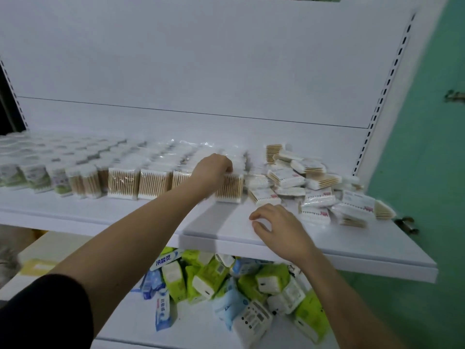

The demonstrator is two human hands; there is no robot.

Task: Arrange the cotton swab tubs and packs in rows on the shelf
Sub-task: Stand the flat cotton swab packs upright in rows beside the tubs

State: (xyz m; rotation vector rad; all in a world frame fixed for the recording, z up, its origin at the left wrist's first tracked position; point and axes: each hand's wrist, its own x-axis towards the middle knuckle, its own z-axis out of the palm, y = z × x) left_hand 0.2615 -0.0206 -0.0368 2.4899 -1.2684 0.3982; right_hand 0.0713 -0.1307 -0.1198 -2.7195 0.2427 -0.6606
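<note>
Both arms are bare from the hands back along the forearms. The left hand (214,170) and the right hand (276,227) wear no gloves, and no ring, watch or bracelet shows on the fingers or wrists. The only clothing in view is a black sleeve (47,313) on the left upper arm, plain and unmarked, ending near the elbow. No sleeve shows on the right arm.

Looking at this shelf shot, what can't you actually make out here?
Head view:
- Left hand fingers: curled over the upright clear pack of wooden cotton swabs, so the grip is hidden.
- White-lidded round tubs, far left: blurred, cut by the edge.
- Label print on the loose flat swab packs: too small.
- Right hand palm: faces down.
</note>
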